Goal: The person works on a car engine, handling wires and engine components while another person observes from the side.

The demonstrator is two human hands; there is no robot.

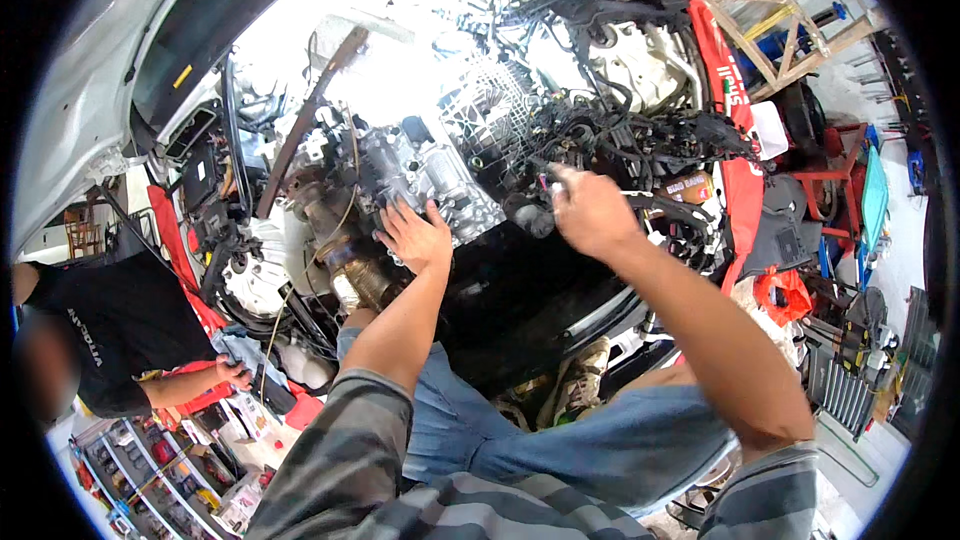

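Observation:
My left hand [415,236] rests with its fingers spread against the near side of a silver metal engine [430,172]. Just below that hand runs a brownish metal exhaust pipe [352,265] with a rounded body. My right hand [592,212] is curled closed at the engine's right end, beside a dark round part [530,216]. Whatever its fingers grip, if anything, is hidden behind them. Black wiring [590,130] with connectors lies bunched just beyond my right hand. A pale plastic grid-like part [485,105] sits on the engine farther back.
Red covers [742,205] drape both fenders. A long brown bar [312,120] slants across the bay at left. Another person in a black shirt [125,330] stands at the left. Tools on a rack [845,380] stand at right, and a parts shelf [140,480] at lower left.

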